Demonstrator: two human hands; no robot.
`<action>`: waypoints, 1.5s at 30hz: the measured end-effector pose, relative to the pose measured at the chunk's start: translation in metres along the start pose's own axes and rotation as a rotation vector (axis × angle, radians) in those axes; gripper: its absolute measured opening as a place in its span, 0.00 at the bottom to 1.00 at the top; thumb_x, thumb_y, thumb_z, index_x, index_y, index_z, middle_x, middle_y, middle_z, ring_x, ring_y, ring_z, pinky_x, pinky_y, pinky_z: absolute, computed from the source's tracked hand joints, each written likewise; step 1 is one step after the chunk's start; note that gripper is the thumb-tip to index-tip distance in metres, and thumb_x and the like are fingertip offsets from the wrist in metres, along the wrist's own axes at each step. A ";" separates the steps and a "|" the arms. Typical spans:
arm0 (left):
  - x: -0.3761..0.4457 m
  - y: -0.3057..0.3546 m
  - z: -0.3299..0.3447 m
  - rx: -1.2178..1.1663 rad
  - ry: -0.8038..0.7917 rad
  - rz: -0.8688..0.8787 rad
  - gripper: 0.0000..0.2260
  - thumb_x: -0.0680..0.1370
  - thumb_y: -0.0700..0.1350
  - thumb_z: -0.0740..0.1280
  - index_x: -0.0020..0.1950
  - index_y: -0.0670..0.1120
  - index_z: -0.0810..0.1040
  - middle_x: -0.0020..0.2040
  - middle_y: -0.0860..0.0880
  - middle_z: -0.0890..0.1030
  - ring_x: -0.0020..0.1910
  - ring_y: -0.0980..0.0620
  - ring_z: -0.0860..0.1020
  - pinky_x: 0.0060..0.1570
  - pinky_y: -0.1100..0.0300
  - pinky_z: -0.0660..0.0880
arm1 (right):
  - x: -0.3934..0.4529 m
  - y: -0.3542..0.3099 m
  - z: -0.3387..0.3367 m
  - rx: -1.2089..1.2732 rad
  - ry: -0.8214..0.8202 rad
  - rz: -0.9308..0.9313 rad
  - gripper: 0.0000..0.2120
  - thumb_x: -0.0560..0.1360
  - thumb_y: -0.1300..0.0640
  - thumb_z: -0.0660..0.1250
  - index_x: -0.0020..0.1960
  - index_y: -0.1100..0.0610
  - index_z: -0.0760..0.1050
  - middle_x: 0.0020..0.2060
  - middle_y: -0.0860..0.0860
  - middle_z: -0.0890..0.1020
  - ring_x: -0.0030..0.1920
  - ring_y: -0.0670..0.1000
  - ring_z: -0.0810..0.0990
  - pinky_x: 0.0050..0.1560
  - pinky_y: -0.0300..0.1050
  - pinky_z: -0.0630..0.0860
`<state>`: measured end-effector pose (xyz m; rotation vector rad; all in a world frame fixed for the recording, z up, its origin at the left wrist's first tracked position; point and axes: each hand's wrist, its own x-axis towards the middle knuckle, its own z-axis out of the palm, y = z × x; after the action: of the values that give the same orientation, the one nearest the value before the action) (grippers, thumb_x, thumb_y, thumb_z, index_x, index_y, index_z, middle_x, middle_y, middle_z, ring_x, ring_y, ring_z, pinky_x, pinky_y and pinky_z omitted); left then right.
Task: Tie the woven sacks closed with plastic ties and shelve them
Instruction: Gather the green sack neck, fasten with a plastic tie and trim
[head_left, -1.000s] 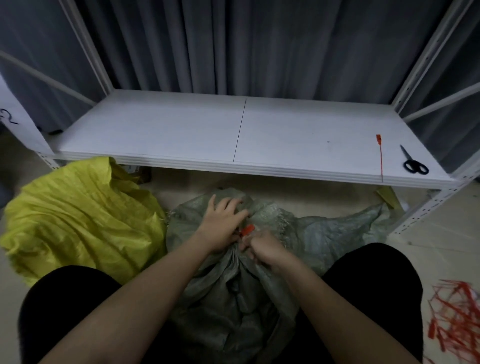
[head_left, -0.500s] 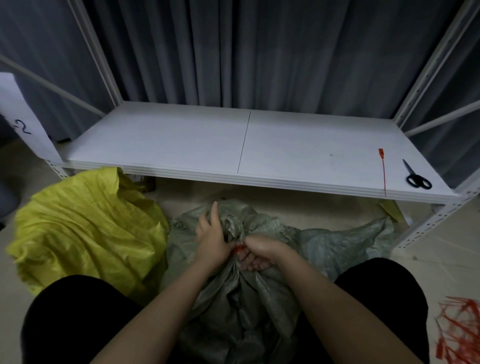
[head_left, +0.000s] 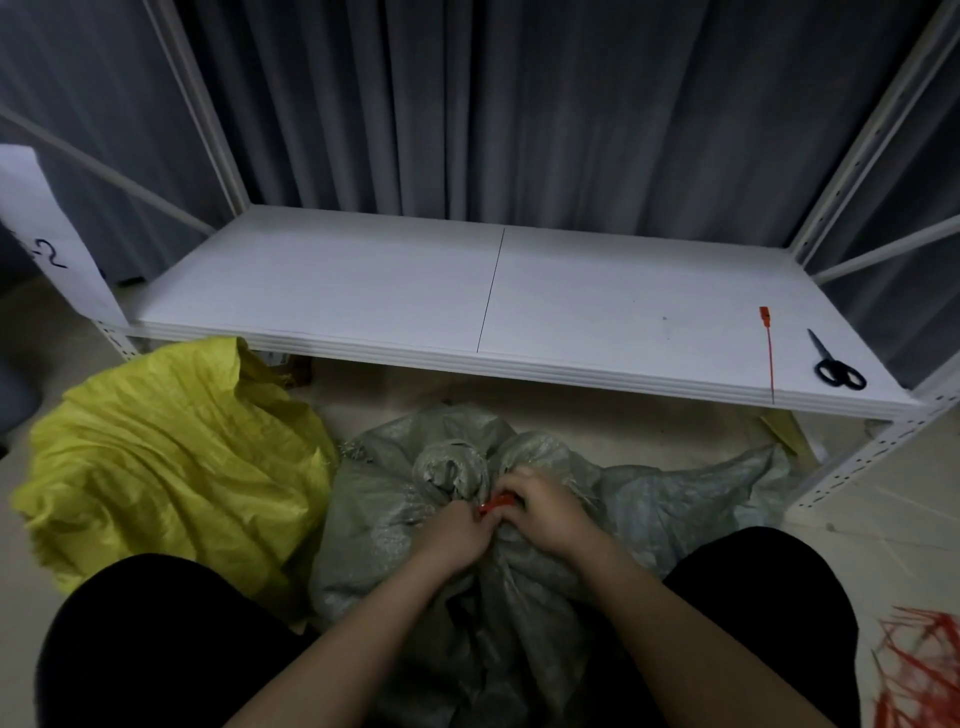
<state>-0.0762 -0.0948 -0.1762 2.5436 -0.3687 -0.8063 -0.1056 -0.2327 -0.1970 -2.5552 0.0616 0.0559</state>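
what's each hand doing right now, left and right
Left hand: pinching the red plastic tie at the grey woven sack neck.
Right hand: gripping the same tie.

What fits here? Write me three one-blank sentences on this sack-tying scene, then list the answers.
1. Both hands work a red tie at the gathered neck of the ____ sack.
2. The scissors lie on the ____.
3. The untied sack at the person's left is ____.

Missing words: grey; shelf; yellow

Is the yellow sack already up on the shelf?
No, the yellow sack lies on the floor below the front left of the white shelf, which holds only a red tie and scissors.
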 end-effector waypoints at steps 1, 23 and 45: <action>-0.001 0.000 0.000 0.002 0.011 0.013 0.21 0.80 0.57 0.57 0.51 0.40 0.79 0.51 0.42 0.82 0.52 0.44 0.79 0.44 0.58 0.70 | -0.001 0.001 -0.001 -0.006 0.005 -0.020 0.08 0.73 0.54 0.68 0.51 0.54 0.79 0.47 0.53 0.77 0.52 0.53 0.75 0.50 0.44 0.70; -0.015 -0.010 -0.016 0.114 0.115 0.270 0.14 0.80 0.48 0.57 0.51 0.42 0.78 0.52 0.40 0.81 0.52 0.43 0.78 0.48 0.55 0.72 | -0.009 -0.002 0.007 -0.250 0.245 -0.391 0.12 0.65 0.47 0.61 0.42 0.52 0.76 0.32 0.48 0.80 0.33 0.51 0.80 0.30 0.39 0.74; 0.009 -0.001 -0.023 0.156 0.177 0.438 0.15 0.82 0.50 0.54 0.53 0.44 0.77 0.50 0.42 0.82 0.49 0.44 0.79 0.46 0.56 0.72 | 0.001 0.017 -0.005 0.033 0.267 -0.193 0.13 0.73 0.51 0.67 0.57 0.50 0.79 0.49 0.50 0.83 0.49 0.51 0.80 0.48 0.45 0.77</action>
<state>-0.0548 -0.0901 -0.1641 2.5069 -0.9190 -0.3982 -0.1051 -0.2493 -0.2021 -2.5071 -0.0811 -0.3581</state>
